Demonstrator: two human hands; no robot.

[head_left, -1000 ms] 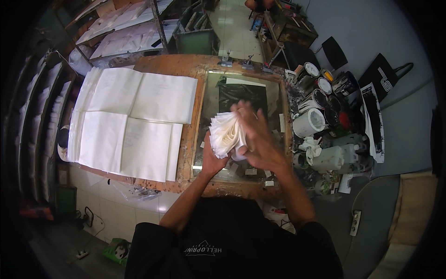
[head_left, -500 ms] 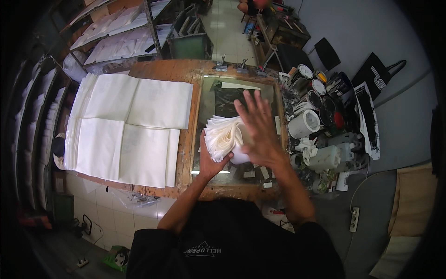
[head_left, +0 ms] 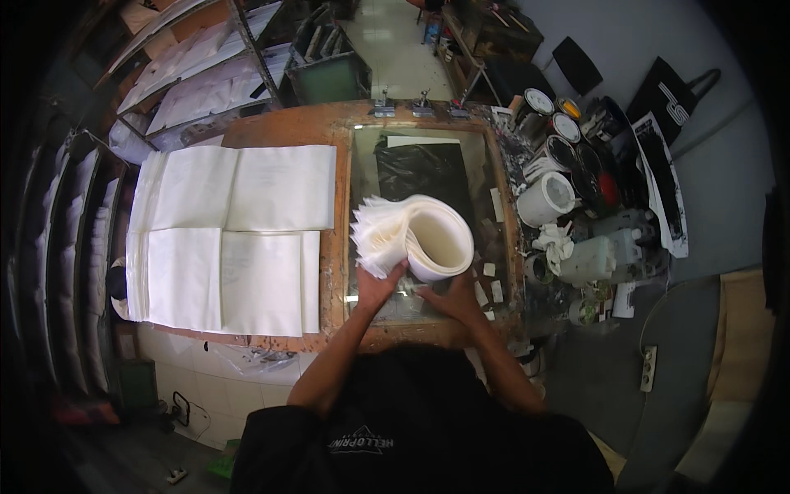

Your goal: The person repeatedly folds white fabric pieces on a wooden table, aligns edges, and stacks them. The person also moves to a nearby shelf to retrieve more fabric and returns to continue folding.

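The left hand [head_left: 380, 284] pinches a thick bundle of white sheets [head_left: 414, 235] at its near edge, thumb on top. The bundle is right there in the grip, above the glass. Up and left of the thumb, the sheet ends fan out in a jagged ruffle. To the right of the grip, the sheets bend into a smooth, round loop with a big hole, like a fat teardrop. The right hand [head_left: 461, 300] is at the loop's near side, thumb out to the left; the loop hides some fingers, so I cannot tell if they squeeze it

Below the grip is shiny, see-through glass [head_left: 360, 177] with a wooden rim. Past the bundle lies a crinkly black sheet [head_left: 421, 173]. Left of the grip, flat piles of white sheets [head_left: 280, 189] sit on the worn brown table [head_left: 288, 123]. Right of it stands a round white tub [head_left: 546, 200] with smudges
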